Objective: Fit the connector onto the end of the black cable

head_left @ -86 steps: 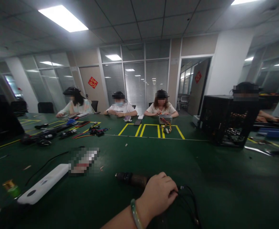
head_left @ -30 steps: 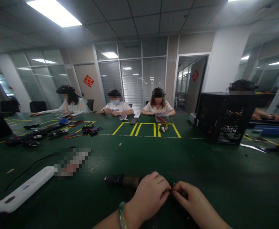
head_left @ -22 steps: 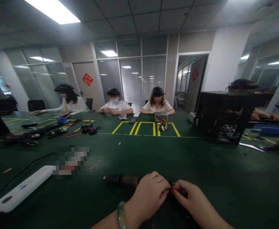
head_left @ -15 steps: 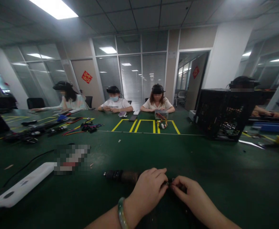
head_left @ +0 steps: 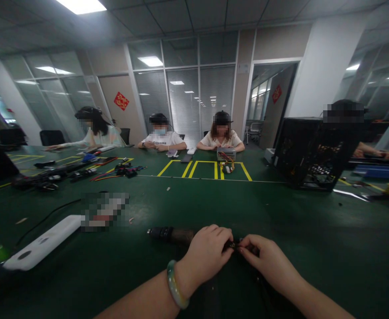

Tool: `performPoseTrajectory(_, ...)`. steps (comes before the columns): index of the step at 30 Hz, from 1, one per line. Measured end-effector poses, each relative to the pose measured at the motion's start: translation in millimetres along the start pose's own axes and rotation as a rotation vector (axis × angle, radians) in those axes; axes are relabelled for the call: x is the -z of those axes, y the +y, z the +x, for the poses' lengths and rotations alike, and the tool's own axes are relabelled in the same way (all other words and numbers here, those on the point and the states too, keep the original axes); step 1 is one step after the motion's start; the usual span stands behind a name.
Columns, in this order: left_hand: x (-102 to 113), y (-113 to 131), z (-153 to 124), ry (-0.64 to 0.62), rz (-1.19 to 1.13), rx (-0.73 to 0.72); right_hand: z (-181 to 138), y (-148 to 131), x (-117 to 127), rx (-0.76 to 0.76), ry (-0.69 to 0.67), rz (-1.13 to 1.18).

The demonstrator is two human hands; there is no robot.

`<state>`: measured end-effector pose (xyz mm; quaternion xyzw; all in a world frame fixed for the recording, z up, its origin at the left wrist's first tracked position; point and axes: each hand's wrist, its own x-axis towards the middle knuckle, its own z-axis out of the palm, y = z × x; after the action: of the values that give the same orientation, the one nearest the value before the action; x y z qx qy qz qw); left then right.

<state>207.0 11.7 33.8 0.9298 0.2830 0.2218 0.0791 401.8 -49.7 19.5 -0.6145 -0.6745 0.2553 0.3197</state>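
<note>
A dark, corded-looking electric screwdriver (head_left: 181, 236) lies low over the green table, its metal tip pointing left. My left hand (head_left: 206, 254), a jade-like bangle (head_left: 174, 283) on its wrist, is closed around the tool's rear part and hides much of it. At the tool's rear end, my right hand (head_left: 267, 257) pinches a small dark piece between thumb and forefinger, close to the left fingertips. What that piece is cannot be made out. Below the right hand, a dark cord-like shape is barely visible against the table.
A long white device (head_left: 48, 243) with a black cable lies on my left. Beyond it are bundles of coloured wires (head_left: 124, 169). A black computer case (head_left: 309, 155) stands at the right. Several people sit across the table, one behind a power supply (head_left: 226, 154).
The camera view has tipped slightly, so the background sits higher in the picture. Both hands keep nearly the same hold, with the right fingertips shifted a little.
</note>
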Motion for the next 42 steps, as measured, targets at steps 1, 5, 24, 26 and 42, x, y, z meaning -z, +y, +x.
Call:
performPoseTrajectory(1,0.5,0.4,-0.1,0.003,0.001,0.002,-0.2,-0.1,0.3,-0.002,-0.005,0.004)
performPoseTrajectory(5,2.8,1.5,-0.5,-0.003,0.013,-0.022,-1.0,0.0,0.7,-0.020,-0.013,0.013)
performPoseTrajectory(24,3.1,1.4,-0.5,-0.014,0.005,0.008,0.5,3.2,-2.5,-0.042,-0.015,0.039)
performPoseTrajectory(26,3.2,1.4,-0.3,-0.019,0.004,-0.018,0.5,2.0,-1.7,-0.038,-0.024,0.034)
performPoseTrajectory(42,1.8,0.4,-0.6,0.003,-0.001,-0.010,-1.0,0.8,-2.1,-0.036,-0.011,0.022)
